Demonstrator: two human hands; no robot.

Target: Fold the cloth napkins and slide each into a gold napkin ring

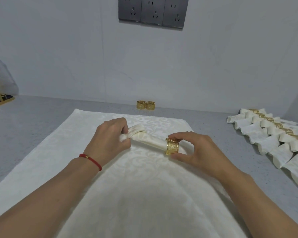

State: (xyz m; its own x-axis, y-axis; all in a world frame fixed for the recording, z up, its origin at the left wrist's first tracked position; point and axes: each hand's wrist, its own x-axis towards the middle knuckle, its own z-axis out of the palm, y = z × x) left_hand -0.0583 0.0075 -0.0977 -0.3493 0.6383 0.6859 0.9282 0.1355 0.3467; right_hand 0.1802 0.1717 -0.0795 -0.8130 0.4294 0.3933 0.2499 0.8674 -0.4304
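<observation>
A rolled cream napkin lies across a flat cream patterned cloth on the grey table. My left hand grips the napkin's left end. My right hand pinches a gold napkin ring that sits around the napkin's right end. Two more gold rings stand side by side at the back, near the wall.
Several rolled napkins in gold rings lie in a row at the right of the grey table. At the far left stands a dark tray with a clear bag. Grey wall sockets are above.
</observation>
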